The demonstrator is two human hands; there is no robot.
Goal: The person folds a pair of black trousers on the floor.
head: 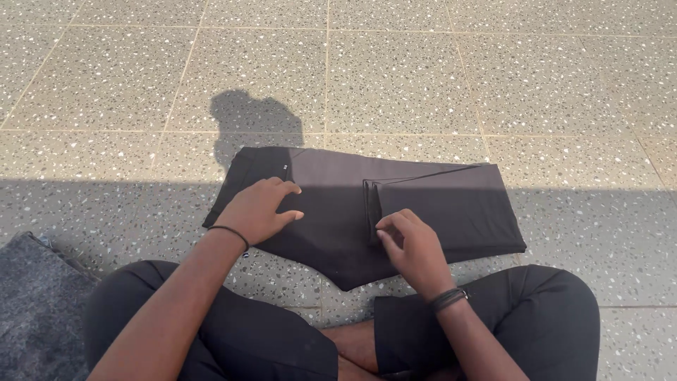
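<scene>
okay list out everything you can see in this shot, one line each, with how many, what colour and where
Folded trousers: one, dark brown-black, flat on the floor in front of the person.
Tiled floor: one, speckled beige-grey, part sunlit, part shaded.
Grey mat: one, dark grey, lower left corner.
Shadow: one, dark, on the tiles beyond the trousers.
Crossed legs: two, in black, bottom of the view.
Left hand: one, flat on the trousers, thin black wristband.
Right hand: one, fingers at the folded edge, black wristbands.

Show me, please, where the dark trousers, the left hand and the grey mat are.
dark trousers (451,204), head view, on the folded leg panel.
left hand (257,210), head view, back of the hand.
grey mat (35,303), head view, its middle surface.
</scene>
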